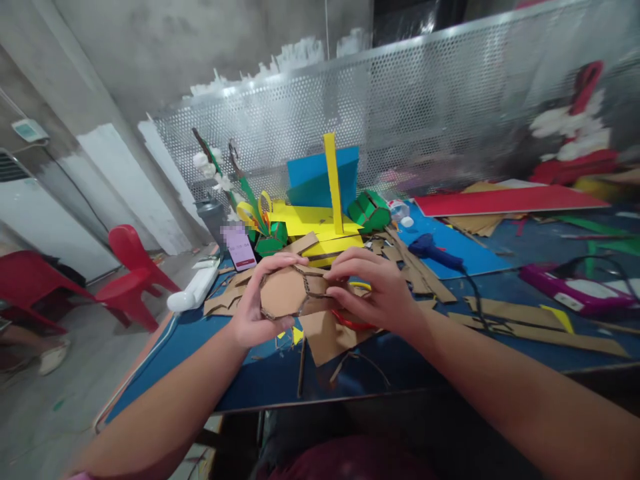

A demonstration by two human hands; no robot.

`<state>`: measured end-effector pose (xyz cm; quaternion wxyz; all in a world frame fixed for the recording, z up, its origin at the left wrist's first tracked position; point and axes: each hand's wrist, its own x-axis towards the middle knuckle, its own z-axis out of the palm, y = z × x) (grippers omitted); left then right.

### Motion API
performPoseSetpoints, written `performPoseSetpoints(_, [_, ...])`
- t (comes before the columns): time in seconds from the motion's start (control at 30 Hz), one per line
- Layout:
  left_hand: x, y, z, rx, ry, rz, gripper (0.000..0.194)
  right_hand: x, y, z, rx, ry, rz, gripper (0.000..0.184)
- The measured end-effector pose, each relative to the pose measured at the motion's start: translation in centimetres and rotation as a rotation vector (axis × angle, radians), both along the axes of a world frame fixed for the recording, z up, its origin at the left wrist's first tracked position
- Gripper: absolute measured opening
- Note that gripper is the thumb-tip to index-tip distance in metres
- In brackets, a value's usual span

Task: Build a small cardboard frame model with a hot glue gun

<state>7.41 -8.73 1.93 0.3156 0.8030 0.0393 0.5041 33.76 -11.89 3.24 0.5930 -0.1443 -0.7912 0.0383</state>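
My left hand (250,310) is wrapped round a many-sided cardboard box (285,293), its flat brown end turned toward me. At the right side of the box, my right hand (373,287) pinches a cardboard strip (320,285) that joins the box's edge. Both hands are held above the blue table. Below them lies a loose brown cardboard sheet (325,337), with red-handled scissors (353,321) partly hidden under my right hand.
Behind stand a yellow cardboard piece with an upright post (333,187) and two green cardboard pots (370,211). A blue glue gun (435,252) lies right, near a purple device (575,288). A phone (239,248) and a white power strip (195,287) are left.
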Motion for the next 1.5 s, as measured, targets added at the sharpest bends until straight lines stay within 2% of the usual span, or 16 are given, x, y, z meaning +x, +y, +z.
performPoseSetpoints(0.2, [0.2, -0.4, -0.5, -0.15, -0.067, -0.028, 0.082, 0.2, 0.4, -0.1, -0.012, 0.009, 0.038, 0.013])
performPoseSetpoints(0.43, [0.5, -1.4, 0.5, -0.189, -0.13, -0.03, 0.064, -0.6, 0.0, -0.5, 0.054, 0.008, 0.11, 0.014])
performPoseSetpoints(0.57, [1.5, -1.9, 0.9, -0.204, -0.212, -0.01, 0.055, -1.3, -0.4, -0.6, 0.07, -0.018, 0.103, 0.014])
performPoseSetpoints(0.67, [2.2, -2.1, 0.6, -0.265, -0.309, 0.03, 0.056, -1.6, -0.4, -0.9, 0.046, -0.028, 0.077, 0.013])
performPoseSetpoints(0.8, [2.7, -1.8, -0.1, -0.457, -0.399, 0.022, 0.062, -1.7, 0.0, -1.4, -0.06, -0.012, 0.049, 0.014])
performPoseSetpoints(0.9, [3.0, -1.4, -0.3, -0.643, -0.464, 0.035, 0.065, -1.6, 0.4, -1.5, -0.131, -0.025, 0.067, 0.008])
performPoseSetpoints(0.97, [3.1, -1.2, 0.0, -0.771, -0.488, 0.073, 0.065, -1.6, 0.7, -1.4, -0.183, -0.03, 0.082, 0.007])
performPoseSetpoints(1.17, [2.9, -1.0, 1.6, -1.0, -0.552, 0.131, 0.064, -2.0, 1.2, -1.4, -0.335, 0.039, 0.125, 0.019])
performPoseSetpoints(1.27, [3.1, -0.8, 1.7, -1.109, -0.547, 0.109, 0.052, -2.1, 0.9, -1.3, -0.29, 0.003, 0.123, 0.013])
performPoseSetpoints(1.37, [3.4, -0.2, 1.1, -1.21, -0.595, 0.13, 0.033, -1.9, 0.7, -1.4, -0.196, -0.055, 0.096, 0.008])
performPoseSetpoints(1.43, [3.5, 0.2, 0.6, -1.27, -0.614, 0.148, 0.032, -1.5, 0.7, -1.4, -0.15, -0.108, 0.088, 0.016])
performPoseSetpoints(1.5, [3.4, 0.6, 0.2, -1.325, -0.59, 0.13, 0.035, -1.1, 0.8, -1.4, -0.127, -0.183, 0.099, 0.032])
